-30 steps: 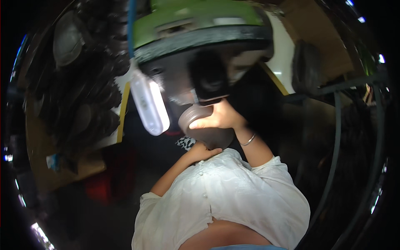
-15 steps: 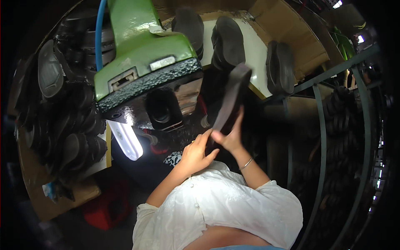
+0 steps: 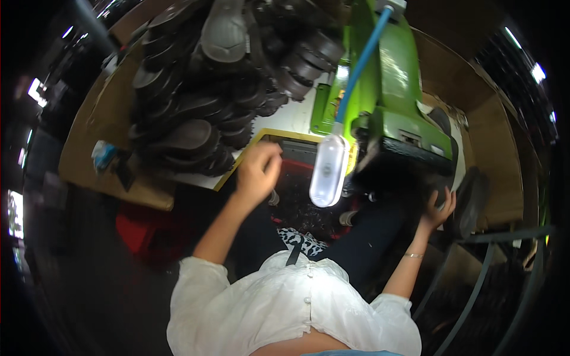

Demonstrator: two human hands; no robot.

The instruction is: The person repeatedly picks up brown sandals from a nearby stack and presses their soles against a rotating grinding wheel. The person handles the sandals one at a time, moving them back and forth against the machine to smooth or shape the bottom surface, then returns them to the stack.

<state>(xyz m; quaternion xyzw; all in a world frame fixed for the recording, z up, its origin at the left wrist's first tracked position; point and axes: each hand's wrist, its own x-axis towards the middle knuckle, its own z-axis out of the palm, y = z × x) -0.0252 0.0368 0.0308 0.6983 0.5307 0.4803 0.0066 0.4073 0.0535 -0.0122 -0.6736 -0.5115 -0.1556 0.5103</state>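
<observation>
"Dim workshop all round, cardboard point(image 3: 86, 145) walling the left side. What's first?"
"Dark soles point(image 3: 190, 139), heaped loosely — pull a low one and the pile could slide."
"Next along, the left hand point(image 3: 256, 172)?"
"Just right of the heap, by the yellow edging point(image 3: 228, 173). Fingers loosely curled, nothing visible in them; knuckles might clip that edge."
"Middle?"
"White lamp point(image 3: 329, 172), right in front of the green machine point(image 3: 395, 77) — a careless sweep across could knock it."
"Far right?"
"Right hand point(image 3: 438, 210), fingers spread, close beside another dark sole point(image 3: 473, 202). Whether it grips anything, I can't tell in that shadow; fumbling there could topple the sole."
</observation>
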